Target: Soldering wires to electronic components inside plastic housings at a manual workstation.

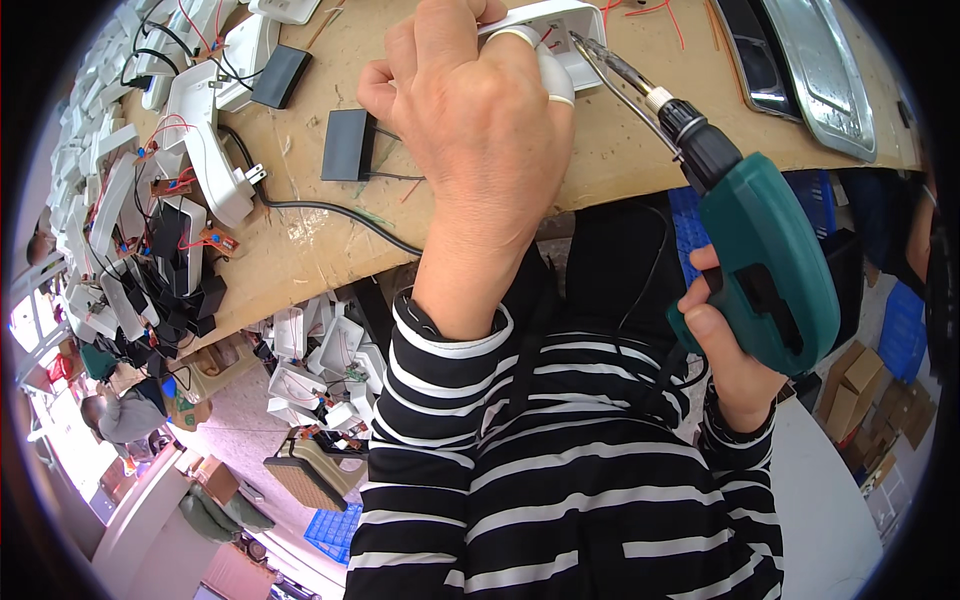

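Observation:
My left hand [480, 130] is closed on a white plastic housing [578, 70] at the far edge of the view. White covers wrap some of its fingertips, and the fingers hide part of the housing. In my right hand [725, 345] is a green soldering gun [775, 260], gripped round its handle. Its metal tip and a thin feed tube point up and left, with the tip at the housing's open inside, where a red wire shows. Whether the tip touches anything I cannot tell. A black rectangular block [345, 146] with thin leads lies left of my left hand.
Another black block [282, 77] and a white housing with plug prongs [222, 175] lie left on the table [300, 240]. White housings with wires [120, 215] pile up there. A metal tray [820, 80] lies at the right. Below are a crate of white parts [325, 360] and cardboard boxes [850, 390].

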`<state>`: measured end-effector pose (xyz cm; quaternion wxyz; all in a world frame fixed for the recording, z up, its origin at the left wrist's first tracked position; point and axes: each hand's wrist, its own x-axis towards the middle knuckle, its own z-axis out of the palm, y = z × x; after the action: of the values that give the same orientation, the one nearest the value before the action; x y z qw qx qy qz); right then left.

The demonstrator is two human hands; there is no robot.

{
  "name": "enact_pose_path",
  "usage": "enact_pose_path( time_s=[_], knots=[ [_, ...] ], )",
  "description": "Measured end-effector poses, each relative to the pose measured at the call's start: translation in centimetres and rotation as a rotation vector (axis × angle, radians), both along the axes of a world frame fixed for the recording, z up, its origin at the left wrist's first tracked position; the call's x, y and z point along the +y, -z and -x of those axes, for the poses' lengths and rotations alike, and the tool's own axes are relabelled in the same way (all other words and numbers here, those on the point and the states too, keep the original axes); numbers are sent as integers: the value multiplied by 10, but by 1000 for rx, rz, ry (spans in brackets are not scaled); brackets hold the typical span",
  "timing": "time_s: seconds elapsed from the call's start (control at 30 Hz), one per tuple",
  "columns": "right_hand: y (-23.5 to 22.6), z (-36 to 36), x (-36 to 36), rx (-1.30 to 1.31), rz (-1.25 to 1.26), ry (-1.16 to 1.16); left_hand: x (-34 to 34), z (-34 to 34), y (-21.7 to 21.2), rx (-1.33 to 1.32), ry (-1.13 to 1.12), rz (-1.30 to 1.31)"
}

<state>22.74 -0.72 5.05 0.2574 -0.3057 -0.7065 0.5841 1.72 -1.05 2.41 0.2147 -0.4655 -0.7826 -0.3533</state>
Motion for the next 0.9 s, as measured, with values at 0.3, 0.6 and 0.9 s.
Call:
enact_pose_path(
  time_s=[0.3,0.6,0.9],
  knots=[
    [2,6,7,-86,-156,14,-7,-5,-7,20,-15,2],
    [-1,14,5,-59,-121,138,-7,-5,-8,21,-27,17],
    [0,8,9,-146,-272,114,-7,-4,-8,23,-12,21]
  ],
)
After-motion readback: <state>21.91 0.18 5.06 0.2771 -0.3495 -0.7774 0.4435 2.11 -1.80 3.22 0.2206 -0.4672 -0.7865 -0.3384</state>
